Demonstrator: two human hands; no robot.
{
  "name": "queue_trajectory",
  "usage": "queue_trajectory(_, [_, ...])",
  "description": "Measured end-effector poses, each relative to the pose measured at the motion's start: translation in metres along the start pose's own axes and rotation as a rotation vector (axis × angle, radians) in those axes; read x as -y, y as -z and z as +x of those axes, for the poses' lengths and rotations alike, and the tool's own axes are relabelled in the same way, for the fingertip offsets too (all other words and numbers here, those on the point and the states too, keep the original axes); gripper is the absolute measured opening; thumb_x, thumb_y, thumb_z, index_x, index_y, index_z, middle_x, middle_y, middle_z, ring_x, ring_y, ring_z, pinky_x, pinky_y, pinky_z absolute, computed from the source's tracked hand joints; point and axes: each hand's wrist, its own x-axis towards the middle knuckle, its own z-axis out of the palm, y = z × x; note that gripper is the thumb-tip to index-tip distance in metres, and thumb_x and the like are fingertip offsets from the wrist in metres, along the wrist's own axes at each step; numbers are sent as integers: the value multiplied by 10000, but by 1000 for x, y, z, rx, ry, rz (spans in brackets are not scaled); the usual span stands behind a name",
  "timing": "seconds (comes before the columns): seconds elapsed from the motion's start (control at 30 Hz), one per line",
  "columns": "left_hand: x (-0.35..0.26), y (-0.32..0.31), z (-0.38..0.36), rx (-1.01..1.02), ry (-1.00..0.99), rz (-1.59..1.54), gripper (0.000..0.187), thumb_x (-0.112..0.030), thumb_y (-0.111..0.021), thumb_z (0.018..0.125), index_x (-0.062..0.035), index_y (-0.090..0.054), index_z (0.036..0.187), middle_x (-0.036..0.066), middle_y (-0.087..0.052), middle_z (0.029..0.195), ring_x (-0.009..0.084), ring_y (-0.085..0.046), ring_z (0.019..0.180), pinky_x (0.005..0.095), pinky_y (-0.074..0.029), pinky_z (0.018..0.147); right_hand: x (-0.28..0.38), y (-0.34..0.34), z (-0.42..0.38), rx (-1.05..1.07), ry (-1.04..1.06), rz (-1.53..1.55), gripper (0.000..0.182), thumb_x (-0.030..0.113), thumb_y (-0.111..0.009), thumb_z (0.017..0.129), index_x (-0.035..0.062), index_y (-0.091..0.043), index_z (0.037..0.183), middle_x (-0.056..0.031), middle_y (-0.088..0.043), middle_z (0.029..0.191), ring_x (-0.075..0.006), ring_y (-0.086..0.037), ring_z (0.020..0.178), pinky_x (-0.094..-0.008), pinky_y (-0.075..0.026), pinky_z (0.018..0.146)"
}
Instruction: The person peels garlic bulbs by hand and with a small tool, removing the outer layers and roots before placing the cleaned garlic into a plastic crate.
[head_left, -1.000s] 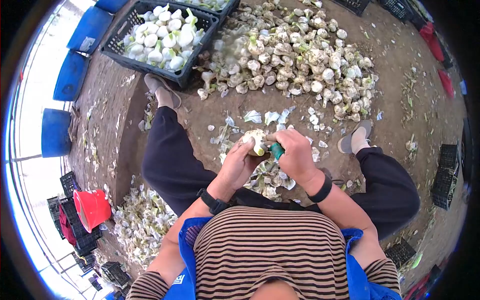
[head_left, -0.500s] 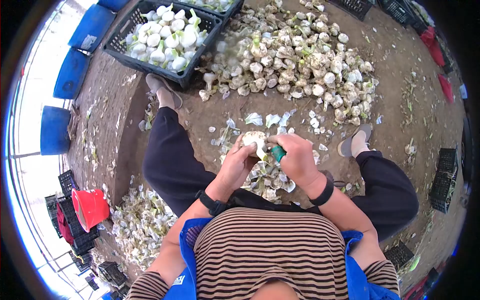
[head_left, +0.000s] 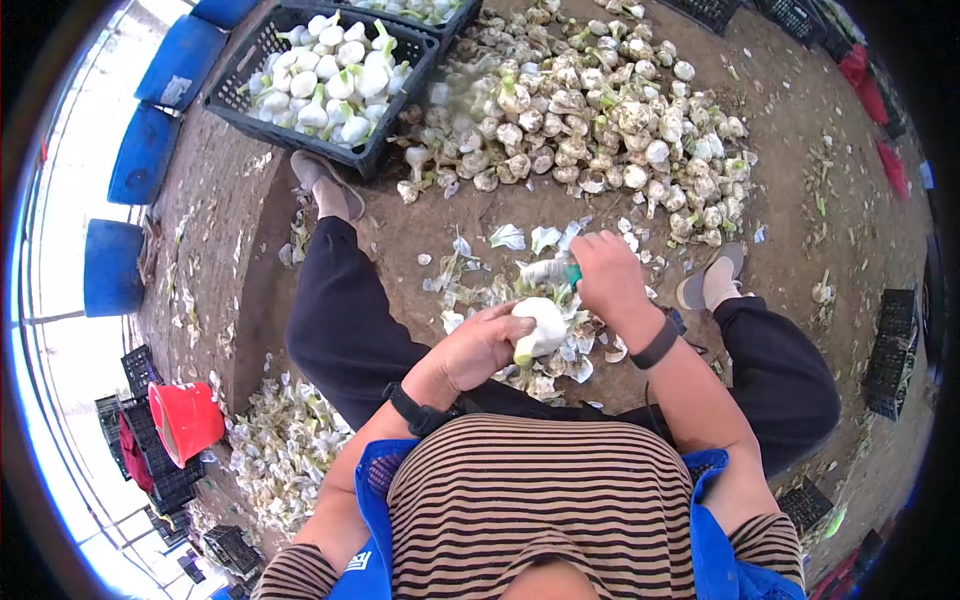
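Note:
A peeled white garlic bulb with a short green stem rests in my left hand, the thumb pressed against its side and the stem pointing toward me. My right hand is closed round a green-handled knife, up and to the right of the bulb and apart from it. The pale part beyond the handle is smeared by motion. Loose garlic skins lie on the ground beneath both hands.
A large heap of unpeeled garlic covers the ground ahead. At upper left stands a black crate of peeled bulbs. Blue barrels and a red bucket are on the left. More skins pile beside my left leg.
My right hand has moved away from the bulb, up and right, with the knife. My left hand has come slightly nearer and turned the bulb, whose smooth white side now shows.

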Motion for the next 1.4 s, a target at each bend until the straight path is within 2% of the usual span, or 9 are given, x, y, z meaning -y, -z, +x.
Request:
queue_trajectory(0.17, [9, 21, 4, -60, -213, -58, 570, -150, -606, 865, 24, -324, 1329, 100, -518, 1205, 190, -541, 1072, 311, -446, 916, 4, 12, -16, 298, -207, 238, 271, -51, -564, 684, 12, -555, 947, -137, -623, 913, -318, -597, 824, -392, -474, 741])
queue_trajectory(0.23, [11, 25, 11, -71, -297, -32, 532, -209, -589, 891, -4, -342, 1314, 86, -521, 1199, 180, -539, 1073, 302, -440, 927, 13, 23, -16, 282, -373, 887, 283, -27, -592, 738, 8, -574, 1019, -135, -629, 978, -285, -615, 881, -351, -485, 768])
queue_trajectory(0.37, [11, 10, 14, -120, -282, -19, 478, -329, -556, 901, -69, -402, 1272, 70, -548, 1148, 178, -560, 1025, 292, -492, 808, 42, 42, -9, -89, -95, 727, 280, 47, -636, 721, 52, -615, 1001, -115, -636, 940, -284, -603, 863, -328, -489, 756])
queue_trajectory(0.53, [15, 15, 12, -193, -283, 375, 446, -321, -504, 938, -36, -380, 1258, 44, -538, 1056, 138, -540, 917, 268, -454, 798, 50, 39, -6, -105, 87, 401, 156, 66, -599, 693, 68, -608, 848, -69, -612, 816, -241, -573, 798, -352, -459, 696])
queue_trajectory(0.7, [9, 7, 4, -260, -294, 512, 621, -228, -727, 791, 2, -364, 1239, 64, -542, 1001, 112, -533, 885, 249, -452, 747, 49, 32, -6, -39, 251, 193, 91, 74, -548, 684, 81, -575, 770, -41, -559, 720, -214, -529, 752, -327, -393, 708])
queue_trajectory(1.03, [7, 3, 4, -279, -178, 761, 597, -57, -702, 699, -5, -391, 1206, 62, -525, 985, 126, -521, 881, 247, -441, 769, 39, 23, -8, -7, 200, 204, 179, 57, -581, 648, 87, -563, 823, -56, -558, 770, -231, -523, 755, -335, -387, 707])
queue_trajectory(1.2, [5, -2, 5, -283, -186, 698, 607, -41, -682, 690, -5, -384, 1218, 71, -520, 999, 135, -522, 898, 248, -441, 784, 26, 19, -14, 30, -125, 225, 229, 32, -598, 658, 41, -559, 884, -106, -585, 841, -292, -557, 869, -394, -452, 740])
queue_trajectory(1.3, [11, 5, 12, -327, -206, 628, 627, -93, -711, 669, 15, -390, 1196, 81, -550, 925, 149, -539, 821, 269, -457, 713, 44, 31, -18, -36, 11, 641, 215, 42, -588, 693, 22, -551, 904, -127, -591, 868, -315, -569, 883, -400, -479, 740])
queue_trajectory(1.4, [12, 5, 14, -318, -146, 737, 613, -103, -714, 670, 24, -401, 1181, 78, -550, 915, 141, -534, 796, 261, -450, 686, 51, 22, -26, 45, 85, 448, 192, 47, -572, 716, 25, -550, 905, -131, -591, 866, -306, -577, 840, -385, -485, 722])
